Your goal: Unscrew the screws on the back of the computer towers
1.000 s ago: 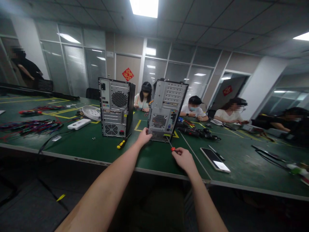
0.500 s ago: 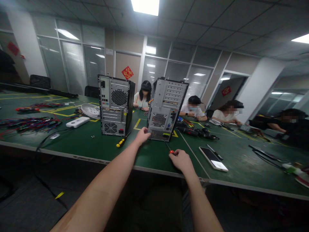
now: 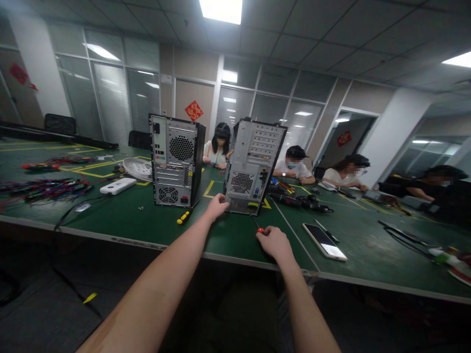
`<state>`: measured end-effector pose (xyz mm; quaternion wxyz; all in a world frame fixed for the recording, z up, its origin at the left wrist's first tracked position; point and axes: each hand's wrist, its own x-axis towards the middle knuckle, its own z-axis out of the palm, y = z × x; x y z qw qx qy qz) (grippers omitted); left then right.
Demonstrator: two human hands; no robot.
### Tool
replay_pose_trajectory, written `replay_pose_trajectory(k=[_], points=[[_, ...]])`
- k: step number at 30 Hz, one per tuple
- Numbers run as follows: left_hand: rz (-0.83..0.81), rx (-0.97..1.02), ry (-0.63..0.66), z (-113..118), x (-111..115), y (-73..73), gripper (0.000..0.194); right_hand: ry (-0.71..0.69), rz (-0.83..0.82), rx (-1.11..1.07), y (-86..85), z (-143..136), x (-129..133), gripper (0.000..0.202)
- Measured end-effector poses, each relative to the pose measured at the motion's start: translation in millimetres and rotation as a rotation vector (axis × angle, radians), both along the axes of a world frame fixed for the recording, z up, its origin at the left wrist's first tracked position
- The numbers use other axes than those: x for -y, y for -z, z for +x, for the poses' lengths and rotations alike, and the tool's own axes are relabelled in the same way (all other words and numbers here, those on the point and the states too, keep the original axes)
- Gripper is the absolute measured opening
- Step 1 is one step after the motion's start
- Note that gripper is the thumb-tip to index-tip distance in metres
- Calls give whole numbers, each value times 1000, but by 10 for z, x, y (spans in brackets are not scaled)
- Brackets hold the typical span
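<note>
An upright grey computer case (image 3: 248, 166) stands on the green table with its back panel facing me. Its lower left edge is gripped by my left hand (image 3: 218, 207), whose fingertips are partly hidden behind it. My right hand (image 3: 275, 241) is closed around a screwdriver (image 3: 260, 230) with a red handle; the shaft points up toward the bottom edge of the case. Whether the tip sits in a screw, I cannot tell. To the left, a second computer case (image 3: 172, 162) stands upright, and a yellow-and-black screwdriver (image 3: 184, 215) lies in front of it.
A white phone (image 3: 324, 241) lies to the right beside a slim pen-like tool (image 3: 327, 230). Black cables (image 3: 312, 202) are behind them. At left are a white power strip (image 3: 117, 186), a white basket (image 3: 137, 168) and bundled wires (image 3: 44, 191). Several people sit across the table.
</note>
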<state>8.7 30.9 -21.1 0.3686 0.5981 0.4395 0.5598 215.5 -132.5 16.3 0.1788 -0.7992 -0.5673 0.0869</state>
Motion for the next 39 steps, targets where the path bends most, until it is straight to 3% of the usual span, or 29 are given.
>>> replay_pose_trajectory(k=[39], points=[[-16,5,11,-5,10,3,17,-15,-25,-10,-36,-17,-20,26]])
